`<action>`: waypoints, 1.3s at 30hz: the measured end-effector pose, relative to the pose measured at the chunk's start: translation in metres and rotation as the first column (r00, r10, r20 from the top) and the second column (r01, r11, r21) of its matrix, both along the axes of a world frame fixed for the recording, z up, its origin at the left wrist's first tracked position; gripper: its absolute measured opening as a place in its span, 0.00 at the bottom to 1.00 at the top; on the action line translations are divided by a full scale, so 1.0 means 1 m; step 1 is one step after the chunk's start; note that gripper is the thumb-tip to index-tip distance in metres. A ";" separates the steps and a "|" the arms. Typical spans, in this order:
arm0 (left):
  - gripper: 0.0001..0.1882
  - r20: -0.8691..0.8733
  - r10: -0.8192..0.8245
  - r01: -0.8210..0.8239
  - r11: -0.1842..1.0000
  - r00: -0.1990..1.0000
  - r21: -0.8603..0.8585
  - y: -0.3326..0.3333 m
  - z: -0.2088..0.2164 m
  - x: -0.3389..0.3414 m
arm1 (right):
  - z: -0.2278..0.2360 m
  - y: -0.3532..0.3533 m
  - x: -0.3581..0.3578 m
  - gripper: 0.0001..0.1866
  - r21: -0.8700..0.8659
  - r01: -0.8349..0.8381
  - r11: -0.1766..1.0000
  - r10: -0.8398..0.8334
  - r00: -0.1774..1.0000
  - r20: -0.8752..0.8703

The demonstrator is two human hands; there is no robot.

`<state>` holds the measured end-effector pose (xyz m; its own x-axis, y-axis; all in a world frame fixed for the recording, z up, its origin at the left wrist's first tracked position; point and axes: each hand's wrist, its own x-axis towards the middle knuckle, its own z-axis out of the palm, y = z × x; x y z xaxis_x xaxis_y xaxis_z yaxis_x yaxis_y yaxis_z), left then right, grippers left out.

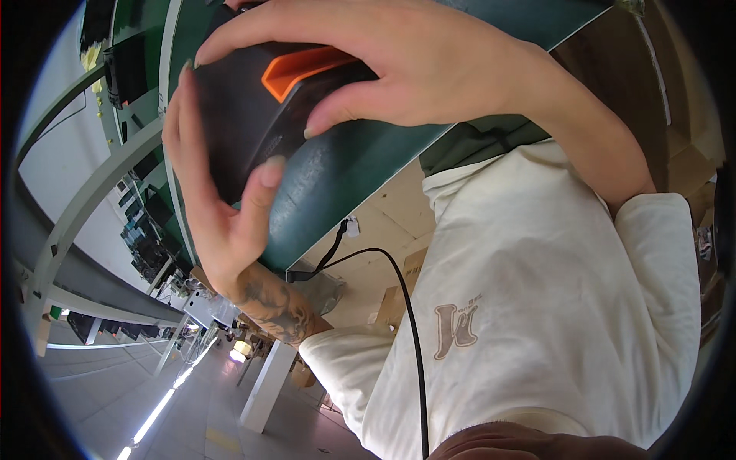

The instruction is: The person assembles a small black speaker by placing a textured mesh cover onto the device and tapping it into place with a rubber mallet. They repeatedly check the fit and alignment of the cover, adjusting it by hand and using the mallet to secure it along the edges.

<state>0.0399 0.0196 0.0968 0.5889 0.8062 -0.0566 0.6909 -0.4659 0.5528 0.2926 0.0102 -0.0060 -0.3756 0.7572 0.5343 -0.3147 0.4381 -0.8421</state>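
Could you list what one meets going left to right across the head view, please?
Pale curved frame rail → left hand → black device with orange trigger → right hand → cream shirt.

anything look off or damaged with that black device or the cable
Nothing looks damaged. Both hands, left hand and right hand, grip the black device with its orange tab against the green surface. The black cable hangs loose across the cream shirt.

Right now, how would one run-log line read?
left hand: cradles black device | right hand: grips top by orange trigger | surface: green table
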 end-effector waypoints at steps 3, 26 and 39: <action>0.56 -0.025 -0.045 0.046 0.999 0.999 0.030 -0.002 -0.001 0.006 | -0.022 0.005 -0.016 0.39 0.111 0.099 0.989 -0.097 0.995 -0.024; 0.39 -0.079 -0.112 0.133 0.925 0.991 0.356 0.003 -0.015 0.009 | -0.012 -0.006 -0.026 0.39 0.327 0.385 0.863 -0.430 0.899 0.076; 0.27 0.021 0.263 -0.245 0.925 0.965 -0.289 0.002 0.009 -0.001 | 0.031 -0.005 -0.033 0.32 -0.053 0.332 0.942 -0.262 0.823 0.505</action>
<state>0.0388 0.0218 0.1060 0.3757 0.8851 -0.2748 0.7279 -0.0982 0.6787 0.2597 0.0052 0.0249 -0.3039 0.9245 0.2302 0.2752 0.3166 -0.9078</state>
